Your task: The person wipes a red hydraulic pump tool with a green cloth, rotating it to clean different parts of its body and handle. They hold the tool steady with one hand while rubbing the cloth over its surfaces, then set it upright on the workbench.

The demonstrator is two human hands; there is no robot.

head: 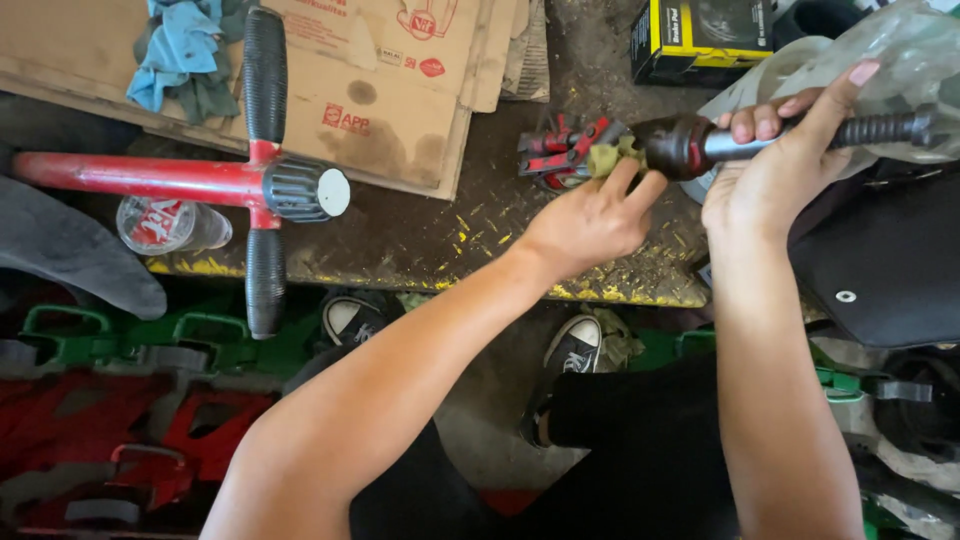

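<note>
Legs and shoes: dark trousers and two black-and-white sneakers [573, 352] stand on the floor below the counter edge, so the person works standing over it.
Left arm: reaches up from bottom centre, forearm angled toward the work.
Left hand [590, 222]: its grip is closed, fingertips pinched on a small olive-green rag [612, 157] pressed against the end of the part, seemingly to wipe it.
Right hand [775, 165]: its grip is clamped around a dark shaft [800, 135], fingers curled over the top, apparently steadying it against the pressure of the rag.
Shaft: held level above the right end of the counter, with a dark red collar [678, 147] next to the rag and a threaded end [885, 130] pointing right.
Plastic bag [880, 60]: clear, crumpled, behind the threaded end.
Counter [440, 235]: dark, stained, flecked with yellow paint.
Red and black clamp-like part [560, 150]: lies on the counter just beyond the rag.
Red T-handled tool [240, 180]: lies at left, black handles crosswise, near a clear plastic cup [165, 225] on its side.
Cardboard [380, 90]: flattened sheets at the far side, with a blue cloth [185, 50] on top.
Box [700, 38]: black and yellow, at the far edge.
</note>
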